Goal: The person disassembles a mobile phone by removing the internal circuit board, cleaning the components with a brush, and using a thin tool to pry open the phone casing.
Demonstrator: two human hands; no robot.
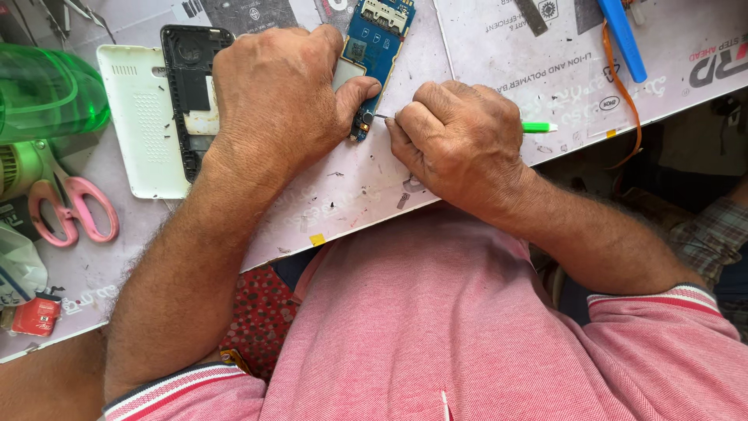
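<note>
Blue circuit board (377,43) lay on the pale work mat (343,195), long axis running away from the person, near end pinned under the left hand (276,97). Left hand was closed down over the board's near-left part, thumb (352,95) pressed against the board's lower edge beside a small dark round part at its corner, probably to keep the board from sliding under tool pressure. Right hand (460,140) sat just right of the board's near corner, fingers curled tight in a pinch around a thin green-handled tool (538,126); the metal tip pointed left and met the board at that dark corner part, green end sticking out past the knuckles. Heel of the right hand rested on the mat, likely for steadiness. Left of the board, partly under the left hand, lay a black phone frame (191,70) and beside it a white back cover (140,125), inner side up. Farther left of the board: a green translucent bottle (47,93), pink-handled scissors (74,210), and a small red item (35,316) at the mat edge. Right of the board, well apart, a blue tool (623,39) and an orange cord (623,101) lay across the mat. Nothing stood between tool tip and board; the left hand hid much of the board's near half, so contact detail there could not be told.
</note>
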